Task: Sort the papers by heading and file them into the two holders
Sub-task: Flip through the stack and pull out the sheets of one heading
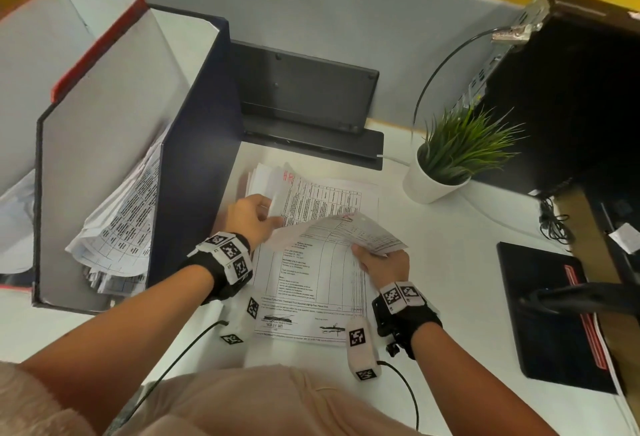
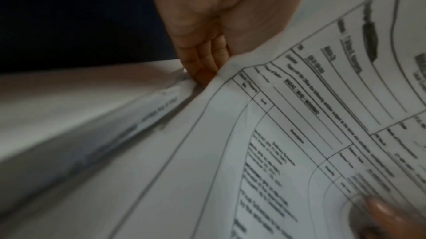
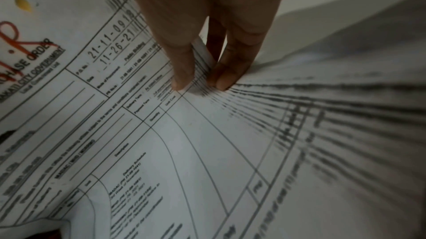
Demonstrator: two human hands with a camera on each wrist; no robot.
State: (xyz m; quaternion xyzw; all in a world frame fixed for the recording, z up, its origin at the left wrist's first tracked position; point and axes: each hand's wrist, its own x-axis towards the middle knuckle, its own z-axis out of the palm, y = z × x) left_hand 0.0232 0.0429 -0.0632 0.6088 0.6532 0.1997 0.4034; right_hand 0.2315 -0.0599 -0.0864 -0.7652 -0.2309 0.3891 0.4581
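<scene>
A stack of printed papers (image 1: 311, 283) lies on the white desk in front of me. Its top sheet (image 1: 343, 231), a purchase order form with a red handwritten mark (image 3: 13, 42), is lifted and bowed between both hands. My left hand (image 1: 266, 215) grips its left edge, fingers (image 2: 202, 60) tucked under the paper. My right hand (image 1: 367, 255) pinches the right edge between thumb (image 3: 182, 71) and fingers. The dark blue holder (image 1: 194, 158) at left contains several table-printed papers (image 1: 124, 220). The red-edged holder (image 1: 86, 37) stands behind it, farther left.
A potted green plant (image 1: 446, 165) stands right of the stack. A black stand (image 1: 311, 103) sits behind it, a dark computer case (image 1: 571, 89) at far right. A black notebook (image 1: 554, 314) lies near the right edge. Cables trail from both wrists.
</scene>
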